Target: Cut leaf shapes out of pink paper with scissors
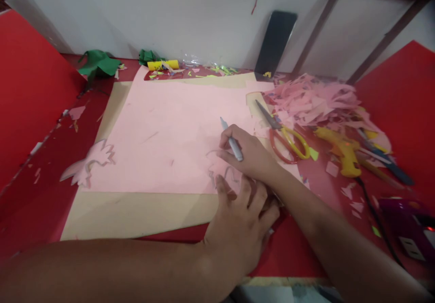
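My right hand (249, 156) is closed round a grey pen (231, 140), its tip down on a large pink paper sheet (170, 131). A jagged outline is drawn on the pink sheet just under that hand. My left hand (241, 226) lies with fingers spread flat, pressing a pink cut-out shape against the sheet's near right corner, right below the pen hand. The shape is mostly hidden under my fingers. The pink sheet rests on a beige board (136, 212) on the red table.
A pink jagged cut-out (90, 162) lies at the sheet's left edge. Red and yellow scissors (285, 135), a yellow glue gun (340, 149), a pile of pink scraps (312, 99) and a purple device (408, 226) sit right. Green paper (97, 63) and a yellow tube (163, 64) lie at the back.
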Demonstrator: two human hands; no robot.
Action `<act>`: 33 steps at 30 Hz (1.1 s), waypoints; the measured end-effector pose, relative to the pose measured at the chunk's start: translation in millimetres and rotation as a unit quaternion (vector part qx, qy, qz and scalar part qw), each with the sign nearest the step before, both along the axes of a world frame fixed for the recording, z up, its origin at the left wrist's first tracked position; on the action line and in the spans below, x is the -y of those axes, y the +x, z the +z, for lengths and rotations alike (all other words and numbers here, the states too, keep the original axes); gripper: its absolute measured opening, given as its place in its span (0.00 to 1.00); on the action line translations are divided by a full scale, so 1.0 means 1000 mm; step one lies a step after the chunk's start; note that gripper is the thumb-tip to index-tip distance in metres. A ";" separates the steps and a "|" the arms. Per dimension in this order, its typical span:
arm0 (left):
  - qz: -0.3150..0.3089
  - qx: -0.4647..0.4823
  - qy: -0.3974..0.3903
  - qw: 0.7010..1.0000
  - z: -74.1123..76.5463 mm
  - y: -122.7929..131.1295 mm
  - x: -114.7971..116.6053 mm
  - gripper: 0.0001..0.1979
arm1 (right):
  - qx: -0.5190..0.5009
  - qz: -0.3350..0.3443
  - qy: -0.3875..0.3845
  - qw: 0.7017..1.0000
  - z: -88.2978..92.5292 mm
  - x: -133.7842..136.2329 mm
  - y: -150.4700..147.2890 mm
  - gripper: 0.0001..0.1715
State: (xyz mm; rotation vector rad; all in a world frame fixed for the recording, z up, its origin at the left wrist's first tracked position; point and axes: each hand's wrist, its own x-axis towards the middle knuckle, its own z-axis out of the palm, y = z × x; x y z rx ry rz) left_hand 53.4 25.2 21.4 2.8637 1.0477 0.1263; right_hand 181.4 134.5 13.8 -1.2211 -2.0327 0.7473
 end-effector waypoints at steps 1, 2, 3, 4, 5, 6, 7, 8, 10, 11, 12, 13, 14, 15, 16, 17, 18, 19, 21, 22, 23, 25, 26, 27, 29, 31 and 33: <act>-0.001 -0.001 0.005 1.000 0.000 0.000 0.000 0.24 | -0.017 -0.006 0.006 1.000 0.000 0.000 0.001 0.09; -0.005 -0.003 0.011 1.000 -0.001 0.000 -0.001 0.25 | -0.033 -0.017 0.016 0.999 0.000 0.001 0.003 0.08; -0.011 -0.002 0.019 1.000 -0.002 0.000 -0.001 0.25 | -0.049 -0.034 0.031 0.998 -0.001 0.000 0.005 0.07; -0.019 0.001 0.029 0.999 -0.002 -0.001 -0.002 0.24 | -0.064 -0.055 0.052 0.995 -0.003 0.000 0.006 0.06; -0.030 0.008 0.042 0.999 -0.002 -0.002 -0.002 0.24 | -0.075 -0.077 0.076 0.991 -0.005 -0.001 0.008 0.05; -0.045 0.017 0.055 0.997 -0.001 -0.002 -0.002 0.23 | -0.084 -0.093 0.096 0.987 -0.007 -0.002 0.010 0.05; -0.062 0.029 0.069 0.995 0.001 -0.003 -0.002 0.22 | -0.092 -0.102 0.110 0.984 -0.008 -0.003 0.012 0.05; -0.084 0.044 0.079 0.992 0.003 -0.004 -0.002 0.21 | -0.099 -0.103 0.119 0.983 -0.009 -0.005 0.015 0.05; -0.135 0.081 0.083 0.984 0.012 -0.005 -0.002 0.18 | -0.097 -0.098 0.124 0.983 -0.006 -0.007 0.020 0.06; -0.160 0.098 0.074 0.979 0.017 -0.005 -0.003 0.15 | -0.082 -0.095 0.126 0.984 -0.003 -0.007 0.024 0.06; -0.178 0.114 0.061 0.976 0.022 -0.006 -0.005 0.12 | -0.060 -0.097 0.132 0.985 0.001 -0.008 0.027 0.06; -0.188 0.125 0.045 0.973 0.027 -0.007 -0.008 0.11 | -0.033 -0.104 0.141 0.984 0.006 -0.007 0.031 0.05; -0.185 0.134 0.032 0.973 0.032 -0.009 -0.014 0.09 | -0.006 -0.114 0.147 0.983 0.011 -0.006 0.034 0.03; -0.169 0.140 0.026 0.975 0.036 -0.013 -0.020 0.08 | 0.017 -0.128 0.151 0.980 0.016 -0.004 0.037 0.03; -0.146 0.143 0.021 0.979 0.039 -0.017 -0.029 0.08 | 0.035 -0.141 0.155 0.977 0.020 -0.001 0.039 0.05; -0.113 0.142 0.022 0.983 0.041 -0.023 -0.038 0.07 | 0.049 -0.152 0.159 0.974 0.023 0.003 0.041 0.06; -0.075 0.131 0.022 0.988 0.041 -0.030 -0.049 0.07 | 0.061 -0.161 0.167 0.971 0.024 0.009 0.042 0.07; -0.042 0.120 0.017 0.992 0.041 -0.037 -0.060 0.08 | 0.074 -0.165 0.176 0.968 0.024 0.015 0.041 0.08; 0.034 0.105 0.005 0.994 0.038 -0.052 -0.080 0.08 | 0.098 -0.168 0.194 0.962 0.020 0.030 0.040 0.07; 0.069 0.090 -0.004 0.994 0.035 -0.058 -0.088 0.09 | 0.112 -0.163 0.193 0.961 0.015 0.037 0.038 0.07; 0.100 0.075 -0.020 0.992 0.032 -0.063 -0.094 0.10 | 0.119 -0.150 0.194 0.962 0.011 0.044 0.036 0.06; 0.132 0.059 -0.044 0.989 0.027 -0.069 -0.102 0.13 | 0.139 -0.109 0.180 0.968 0.001 0.056 0.033 0.08; 0.136 0.053 -0.053 0.988 0.024 -0.070 -0.104 0.15 | 0.143 -0.091 0.170 0.971 -0.003 0.060 0.032 0.10; 0.135 0.048 -0.060 0.988 0.022 -0.070 -0.105 0.16 | 0.154 -0.083 0.159 0.972 -0.006 0.063 0.031 0.11; 0.138 0.043 -0.068 0.987 0.019 -0.069 -0.106 0.15 | 0.174 -0.074 0.142 0.972 -0.009 0.065 0.030 0.12; 0.152 0.052 -0.072 0.984 0.017 -0.068 -0.107 0.15 | 0.191 -0.068 0.133 0.970 -0.011 0.065 0.029 0.11; 0.165 0.064 -0.079 0.981 0.014 -0.067 -0.108 0.14 | 0.198 -0.062 0.131 0.969 -0.012 0.063 0.029 0.11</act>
